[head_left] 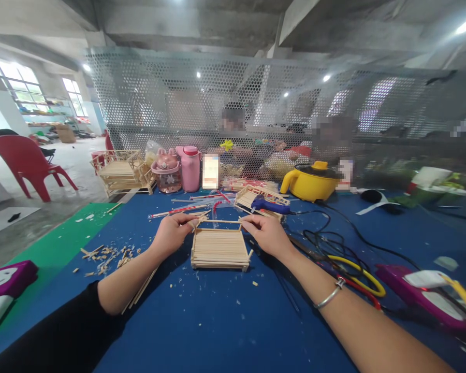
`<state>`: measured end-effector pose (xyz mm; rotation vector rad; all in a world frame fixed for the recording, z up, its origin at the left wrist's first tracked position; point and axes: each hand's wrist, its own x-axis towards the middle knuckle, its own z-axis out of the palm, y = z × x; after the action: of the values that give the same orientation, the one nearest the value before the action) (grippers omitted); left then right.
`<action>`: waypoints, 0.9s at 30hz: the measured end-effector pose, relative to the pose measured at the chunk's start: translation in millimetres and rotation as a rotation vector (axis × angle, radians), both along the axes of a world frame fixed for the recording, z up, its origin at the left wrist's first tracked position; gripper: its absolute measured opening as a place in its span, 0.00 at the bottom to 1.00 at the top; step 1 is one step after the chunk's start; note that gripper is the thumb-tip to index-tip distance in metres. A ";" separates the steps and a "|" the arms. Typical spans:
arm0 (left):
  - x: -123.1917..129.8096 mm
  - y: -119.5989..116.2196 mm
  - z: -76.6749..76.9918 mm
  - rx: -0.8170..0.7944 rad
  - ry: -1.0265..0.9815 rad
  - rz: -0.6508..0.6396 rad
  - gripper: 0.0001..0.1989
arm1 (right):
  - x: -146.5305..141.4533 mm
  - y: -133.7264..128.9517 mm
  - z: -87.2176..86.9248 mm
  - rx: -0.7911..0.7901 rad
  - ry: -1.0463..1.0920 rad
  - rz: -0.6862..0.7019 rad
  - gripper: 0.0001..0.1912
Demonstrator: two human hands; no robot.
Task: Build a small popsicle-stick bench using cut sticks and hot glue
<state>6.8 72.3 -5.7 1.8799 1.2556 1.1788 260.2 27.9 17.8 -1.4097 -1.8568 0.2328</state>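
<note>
In front of me on the blue table lies a small wooden stick frame (219, 248), a slatted panel with short posts at its corners. A thin wooden stick (220, 221) runs across its far side. My left hand (174, 233) pinches the stick's left end, and my right hand (267, 233) pinches its right end, both with fingers closed. A blue glue gun (272, 205) rests just beyond my right hand, on another stick piece (248, 197). Wrapped bundles of sticks (182, 212) lie beyond my left hand.
Wood offcuts (112, 256) scatter at left. Black cable (326, 233), yellow-handled pliers (361, 272) and a purple device (423, 290) lie right. Behind stand a finished stick model (124, 173), pink bottle (190, 171), yellow pot (314, 182) and perforated screen (159, 98). People sit beyond it.
</note>
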 end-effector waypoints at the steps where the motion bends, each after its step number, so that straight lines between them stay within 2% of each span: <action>1: -0.1 -0.3 0.4 0.006 0.005 0.001 0.13 | 0.1 0.1 -0.4 0.001 -0.005 0.001 0.10; 10: -1.6 0.2 -1.5 0.097 0.073 -0.041 0.14 | -2.0 -0.7 -1.1 0.059 -0.064 -0.007 0.10; 19: -8.2 -1.6 -0.6 0.301 0.210 -0.073 0.12 | -4.7 -3.6 -1.4 0.112 -0.120 -0.007 0.11; 27: -5.4 -2.7 -1.2 0.315 0.246 -0.024 0.12 | -4.8 -5.1 -3.5 0.120 -0.127 -0.008 0.11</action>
<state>1.4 69.7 -6.9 2.3233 1.2244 1.2181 255.4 22.9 14.3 -1.3760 -1.9341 0.0269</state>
